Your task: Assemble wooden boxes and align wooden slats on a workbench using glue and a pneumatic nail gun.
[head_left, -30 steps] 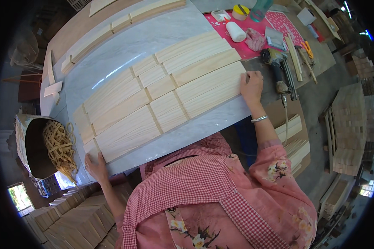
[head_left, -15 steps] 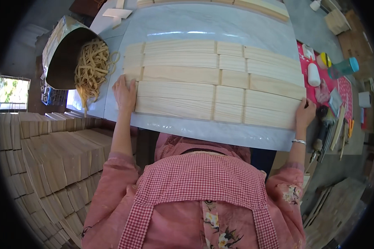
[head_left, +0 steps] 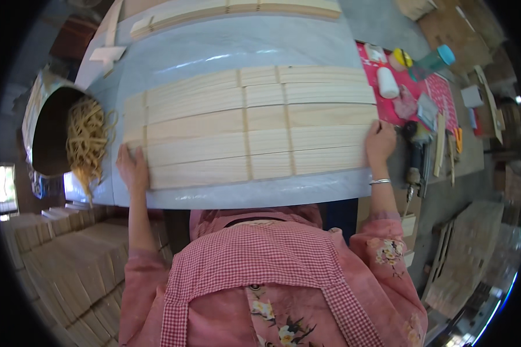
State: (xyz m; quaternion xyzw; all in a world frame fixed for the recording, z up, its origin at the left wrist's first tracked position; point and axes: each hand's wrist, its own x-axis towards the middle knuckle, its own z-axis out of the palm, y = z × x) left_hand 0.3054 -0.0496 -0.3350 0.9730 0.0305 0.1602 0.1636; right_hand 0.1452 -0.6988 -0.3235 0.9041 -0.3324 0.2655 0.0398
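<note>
Several pale wooden slats [head_left: 197, 123] lie side by side on the table, their long edges together. Crosswise grooves [head_left: 246, 124] run over them in nearly straight lines. At the slats' left ends, my left hand [head_left: 132, 169] rests against the near slats, with its thumb apart and fingers extended. Against the right ends is my right hand [head_left: 381, 143], its fingers curled in. A dark spot shows between those fingers, but I cannot make out whether it is an object or shadow.
More grooved wood strips [head_left: 237, 14] lie along the far edge. A tipped container [head_left: 40, 124] spills curled tan bands [head_left: 87, 136] at left. On the right are a white bottle [head_left: 388, 82], a teal bottle [head_left: 434, 62] and a power tool [head_left: 414, 165]. Wood blocks [head_left: 78, 257] are stacked lower left.
The slats have shifted lengthwise against each other, so their stepped ends and grooves now line up more evenly. Both hands stay at the ends. The whole view has shifted and tilted.
</note>
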